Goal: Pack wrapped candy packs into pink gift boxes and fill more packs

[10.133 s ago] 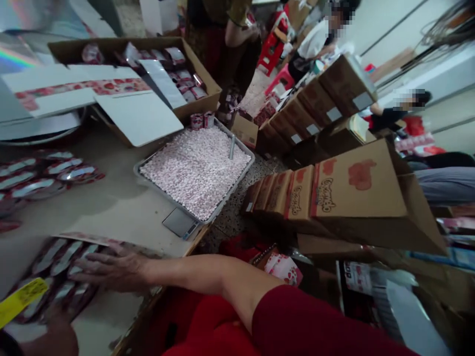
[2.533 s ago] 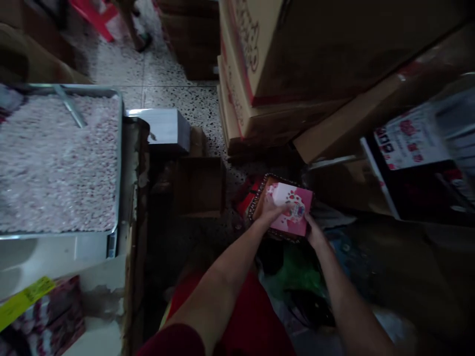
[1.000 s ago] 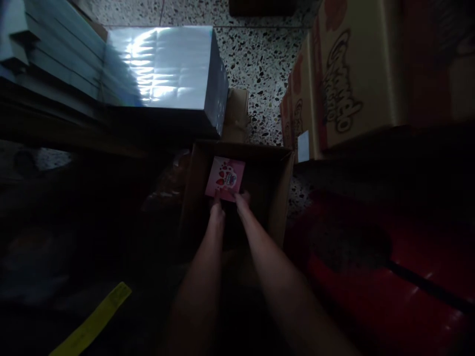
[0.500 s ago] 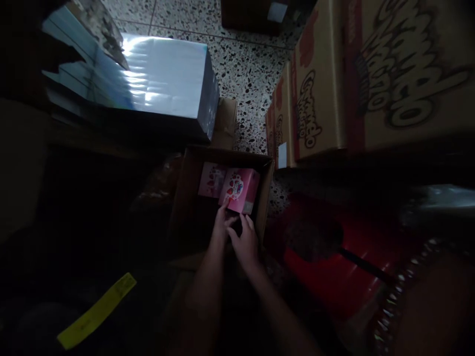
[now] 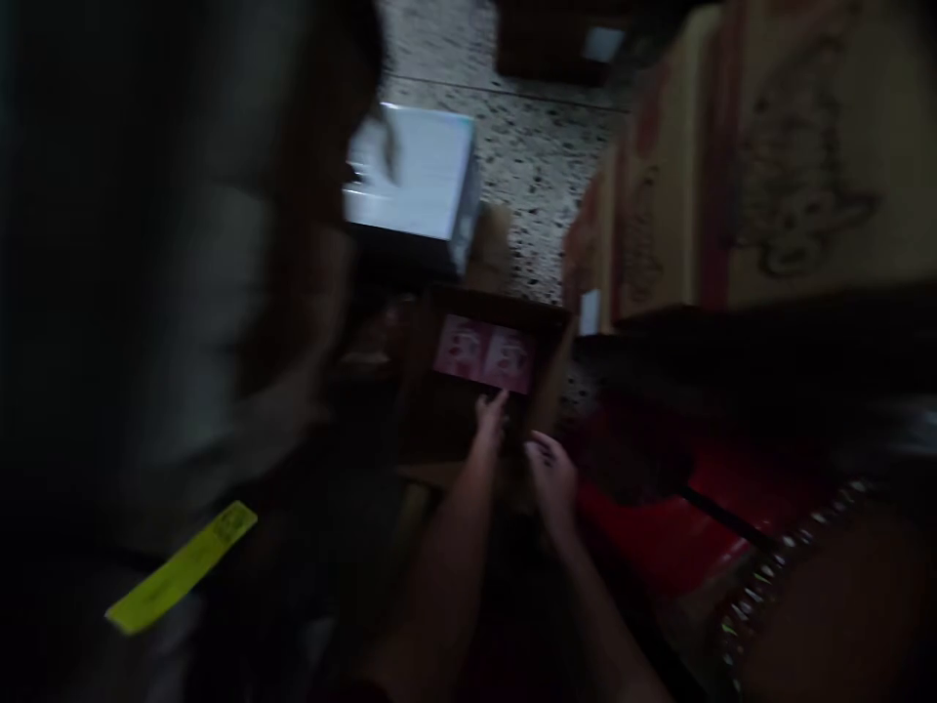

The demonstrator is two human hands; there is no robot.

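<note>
Two pink boxes with strawberry prints point(image 5: 485, 355) lie side by side at the far end of an open brown carton point(image 5: 550, 363) on the dim floor. My left hand point(image 5: 489, 417) reaches into the carton, its fingertips at the near edge of the right pink box. My right hand point(image 5: 550, 475) hovers at the carton's near rim, fingers loosely curled, with nothing visible in it. The picture is dark and blurred by motion.
A shiny silver-blue stack point(image 5: 417, 186) stands beyond the carton on speckled floor point(image 5: 538, 166). Printed brown cartons point(image 5: 739, 186) rise at the right. A red object point(image 5: 659, 527) lies right of the carton. A yellow label point(image 5: 180, 566) shows at lower left, beside a dark blurred mass.
The second pink box now lies flat beside the first. My hands have let go of it and my right hand has drawn back. The view swung left.
</note>
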